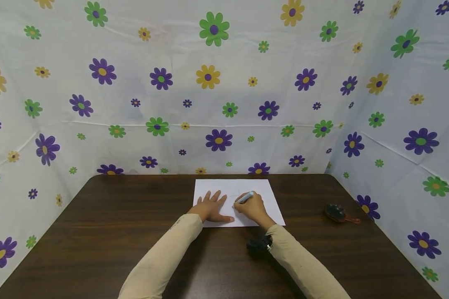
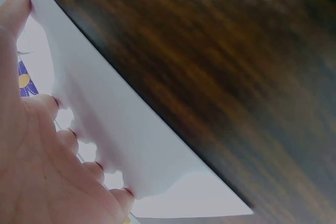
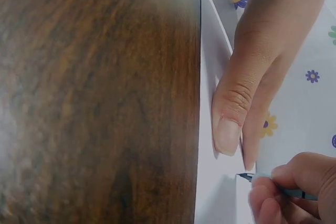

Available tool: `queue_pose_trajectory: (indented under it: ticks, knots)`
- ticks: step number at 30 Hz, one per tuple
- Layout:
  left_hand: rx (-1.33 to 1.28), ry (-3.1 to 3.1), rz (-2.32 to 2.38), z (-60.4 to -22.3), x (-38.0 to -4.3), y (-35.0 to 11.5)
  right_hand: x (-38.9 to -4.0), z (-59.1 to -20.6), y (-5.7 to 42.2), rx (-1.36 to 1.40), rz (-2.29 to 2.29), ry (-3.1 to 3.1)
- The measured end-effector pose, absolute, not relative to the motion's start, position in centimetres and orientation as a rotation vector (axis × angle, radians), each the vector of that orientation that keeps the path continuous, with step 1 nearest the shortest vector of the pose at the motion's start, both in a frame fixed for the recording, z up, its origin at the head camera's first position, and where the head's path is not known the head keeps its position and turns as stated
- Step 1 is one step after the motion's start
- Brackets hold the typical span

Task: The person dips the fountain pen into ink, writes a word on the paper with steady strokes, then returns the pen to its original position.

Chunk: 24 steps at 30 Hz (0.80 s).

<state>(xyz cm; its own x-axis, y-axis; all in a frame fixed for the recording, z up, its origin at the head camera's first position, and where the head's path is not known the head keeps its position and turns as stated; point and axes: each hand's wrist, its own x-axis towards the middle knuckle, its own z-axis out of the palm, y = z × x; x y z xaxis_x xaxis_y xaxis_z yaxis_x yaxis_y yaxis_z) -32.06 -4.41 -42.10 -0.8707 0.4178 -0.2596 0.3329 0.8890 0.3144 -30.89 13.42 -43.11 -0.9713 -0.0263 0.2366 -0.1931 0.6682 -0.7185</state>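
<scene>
A white sheet of paper (image 1: 213,185) lies on the dark wooden table, with a few thin lines drawn near its middle. My left hand (image 1: 210,209) rests on the sheet's left part, fingers spread and straight. In the left wrist view, its fingertips (image 2: 122,196) press on the paper. My right hand (image 1: 255,207) pinches a pen (image 1: 245,197) with a light blue barrel. In the right wrist view, the dark pen tip (image 3: 242,175) is right at the paper surface, close to the left thumb (image 3: 229,129).
A dark hairbrush-like object (image 1: 336,212) with a reddish-brown handle lies on the table's right side. The dark wooden table (image 1: 134,216) stretches around the paper. A white flower-patterned cloth (image 1: 179,50) hangs behind and along the sides. A black wrist device (image 1: 260,244) sits under the right wrist.
</scene>
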Motion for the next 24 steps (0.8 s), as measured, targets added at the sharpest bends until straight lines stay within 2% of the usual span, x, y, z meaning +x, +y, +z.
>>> queue_pose_trajectory:
  ticks: [13,24]
  knots:
    - [0.542,2.726,0.372,-41.8,-31.7,-4.4,-32.9,-42.8,15.8,0.043,1.174,-2.642]
    - [0.560,2.733,0.384,-42.4,-32.1,-4.6,-34.0,-43.3,15.6,0.001,1.150,-2.681]
